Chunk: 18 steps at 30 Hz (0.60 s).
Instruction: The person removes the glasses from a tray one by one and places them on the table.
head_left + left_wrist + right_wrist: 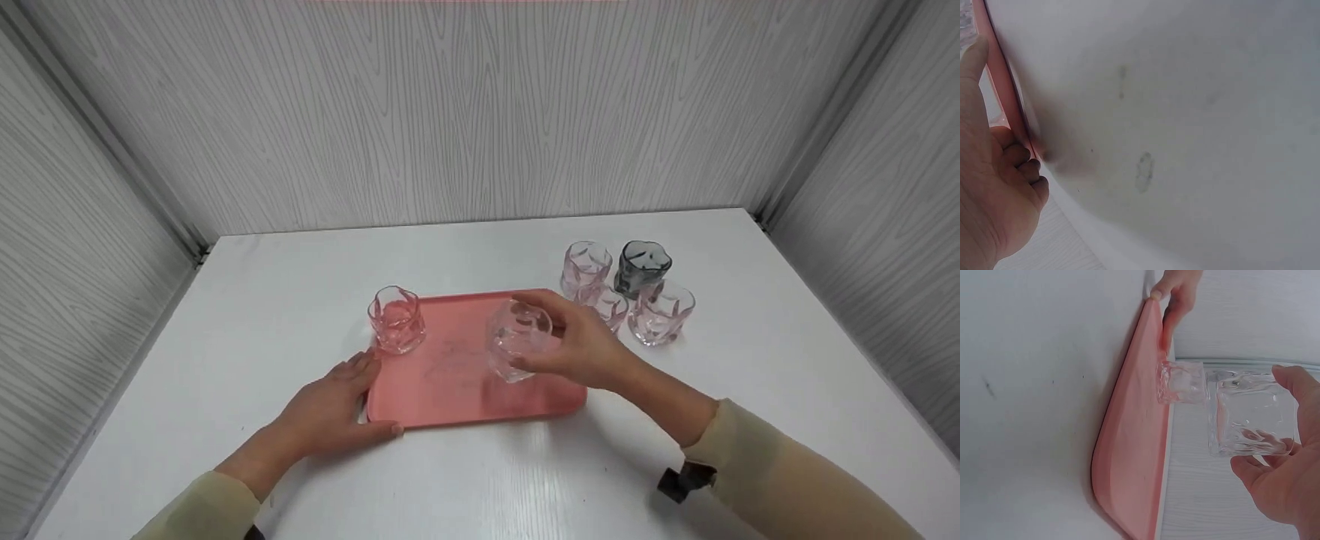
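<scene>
A pink rectangular tray (450,375) lies on the white table. My left hand (334,412) holds its near-left corner, thumb along the front edge and fingers at the left side; the left wrist view shows those fingers (1030,169) bent against the rim. In my right hand (581,349) is a clear faceted drinking glass (510,341), gripped at its side between thumb and fingers. The right wrist view shows this glass (1252,413) raised over the tray. Another clear glass (397,322) stands upright at the tray's far-left corner.
Right of the tray, behind my right hand, several glasses stand close together: a pale pink one (585,266), a dark grey one (643,270), a clear one (661,315) and another partly hidden by the hand (609,307). Wood-grain panels (480,112) enclose the table's back and sides.
</scene>
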Motion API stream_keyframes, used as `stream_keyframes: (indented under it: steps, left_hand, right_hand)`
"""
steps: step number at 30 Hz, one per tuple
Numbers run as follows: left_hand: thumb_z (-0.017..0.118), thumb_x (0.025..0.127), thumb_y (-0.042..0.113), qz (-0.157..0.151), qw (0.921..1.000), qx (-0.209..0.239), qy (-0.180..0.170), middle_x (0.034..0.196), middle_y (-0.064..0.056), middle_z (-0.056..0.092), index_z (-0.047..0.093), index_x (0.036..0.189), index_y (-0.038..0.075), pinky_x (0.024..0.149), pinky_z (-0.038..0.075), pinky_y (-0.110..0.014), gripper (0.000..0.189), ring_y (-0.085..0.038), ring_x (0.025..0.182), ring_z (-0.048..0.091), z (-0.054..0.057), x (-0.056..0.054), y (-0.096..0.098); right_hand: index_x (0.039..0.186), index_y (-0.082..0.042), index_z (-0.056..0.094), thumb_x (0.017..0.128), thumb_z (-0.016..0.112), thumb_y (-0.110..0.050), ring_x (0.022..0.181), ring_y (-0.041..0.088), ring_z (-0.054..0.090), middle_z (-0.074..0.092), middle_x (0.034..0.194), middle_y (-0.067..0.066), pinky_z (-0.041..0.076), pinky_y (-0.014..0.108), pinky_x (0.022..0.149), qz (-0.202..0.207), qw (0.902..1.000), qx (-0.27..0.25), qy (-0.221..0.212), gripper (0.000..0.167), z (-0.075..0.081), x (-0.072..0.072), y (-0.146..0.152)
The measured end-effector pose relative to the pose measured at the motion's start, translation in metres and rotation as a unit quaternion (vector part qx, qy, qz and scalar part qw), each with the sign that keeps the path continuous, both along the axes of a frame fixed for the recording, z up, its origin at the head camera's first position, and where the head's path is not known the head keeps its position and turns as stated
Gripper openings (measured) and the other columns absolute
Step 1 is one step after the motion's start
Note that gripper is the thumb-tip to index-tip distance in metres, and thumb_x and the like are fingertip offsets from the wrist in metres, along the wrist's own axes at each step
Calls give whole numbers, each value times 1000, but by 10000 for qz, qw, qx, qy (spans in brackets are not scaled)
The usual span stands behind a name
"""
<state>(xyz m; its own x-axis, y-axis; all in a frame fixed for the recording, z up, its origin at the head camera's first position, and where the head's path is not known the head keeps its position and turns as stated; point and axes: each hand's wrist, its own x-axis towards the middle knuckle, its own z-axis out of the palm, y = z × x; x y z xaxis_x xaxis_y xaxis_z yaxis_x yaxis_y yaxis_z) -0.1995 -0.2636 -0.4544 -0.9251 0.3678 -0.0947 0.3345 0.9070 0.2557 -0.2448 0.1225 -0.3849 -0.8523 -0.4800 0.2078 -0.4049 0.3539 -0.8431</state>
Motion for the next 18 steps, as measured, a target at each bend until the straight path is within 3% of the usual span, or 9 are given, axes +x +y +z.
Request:
stream_keyframes:
  steps: [8, 18]
  left_hand:
    - [57, 88, 85, 13, 9999, -130, -33, 172, -17, 30, 33, 165, 0, 118, 39, -61, 117, -40, 157, 29, 1, 0, -1]
    - [56, 87, 87, 7, 9999, -135, -69, 171, -17, 31, 33, 165, 1, 118, 38, -62, 118, -40, 157, 29, 0, -1, 0]
  right_hand:
    - [153, -26, 58, 82, 94, -29, 118, 23, 65, 66, 141, -4, 55, 47, 98, -419, 9985, 338, 81, 80, 6, 6, 47]
    - [156, -23, 55, 83, 94, -22, 118, 26, 63, 64, 145, 1, 52, 48, 103, -758, 9962, 426, 16, 82, 4, 11, 89]
